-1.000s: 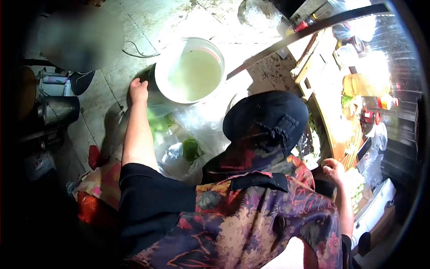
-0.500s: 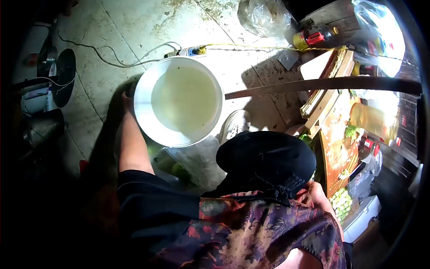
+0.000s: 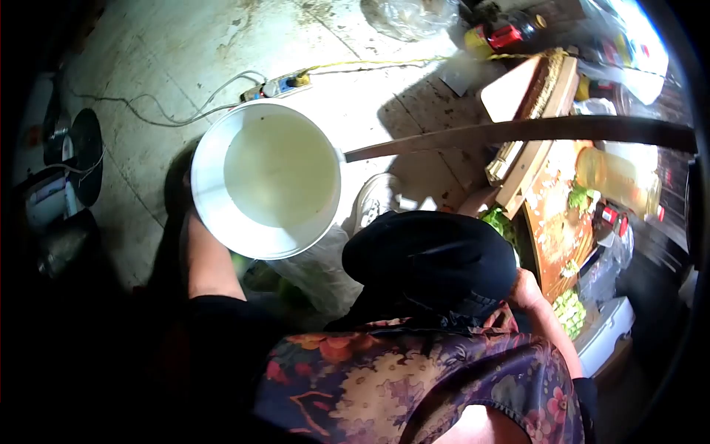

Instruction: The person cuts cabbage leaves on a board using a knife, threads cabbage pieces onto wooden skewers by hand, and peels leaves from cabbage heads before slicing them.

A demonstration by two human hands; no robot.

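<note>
A white bucket (image 3: 207, 177) of pale, cloudy yellowish liquid stands in front of me, a few dark specks inside it. My left forearm (image 3: 211, 263) reaches to its left side, and the hand grips it there. The fingers are lost in shadow behind the bucket wall. My right hand (image 3: 526, 289) rests beside my bent right knee, near a cutting board (image 3: 551, 244) with chopped bits on it. Its fingers are partly hidden by the knee, so their hold cannot be made out. A clear plastic bag (image 3: 322, 277) with something green lies below the bucket.
A long dark bar (image 3: 518, 132) crosses from the right towards the bucket. A power strip (image 3: 277, 86) with cords lies on the floor beyond it. Bottles (image 3: 510, 33), leafy greens (image 3: 499, 222) and chopped green vegetables (image 3: 569, 312) are at the right; a dark round object (image 3: 86, 157) is at the left.
My view has shifted, so the floor items appear further left. The bucket sits slightly nearer to me, and my left hand has slipped from sight behind it. More of my right hand shows.
</note>
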